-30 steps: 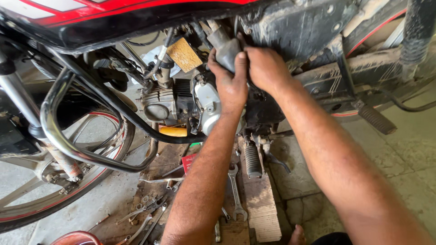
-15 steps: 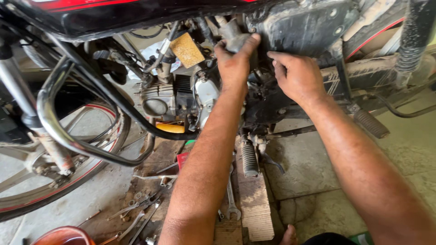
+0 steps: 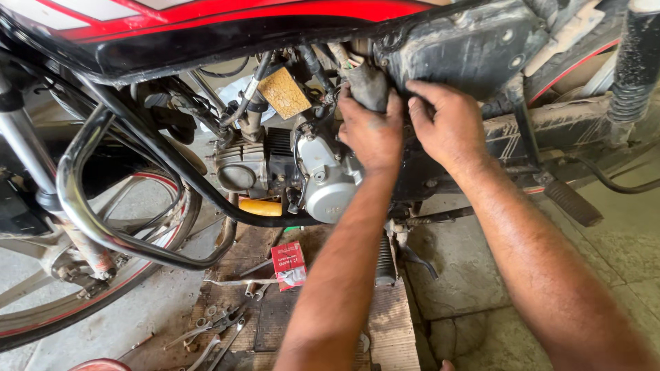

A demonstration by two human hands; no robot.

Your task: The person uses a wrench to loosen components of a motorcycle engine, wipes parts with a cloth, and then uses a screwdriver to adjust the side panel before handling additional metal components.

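Up under the motorcycle's frame, the left hand (image 3: 371,130) wraps its fingers around a grey rubber intake boot (image 3: 368,86), gripping it just above the silver engine casing (image 3: 326,178). Beside it, almost touching, the right hand (image 3: 443,127) lies with fingers loosely spread on the dusty black plastic side cover (image 3: 467,48). Below — on a worn wooden board (image 3: 392,330) — sit a small red carton (image 3: 289,264) and scattered metal spanners (image 3: 216,323).
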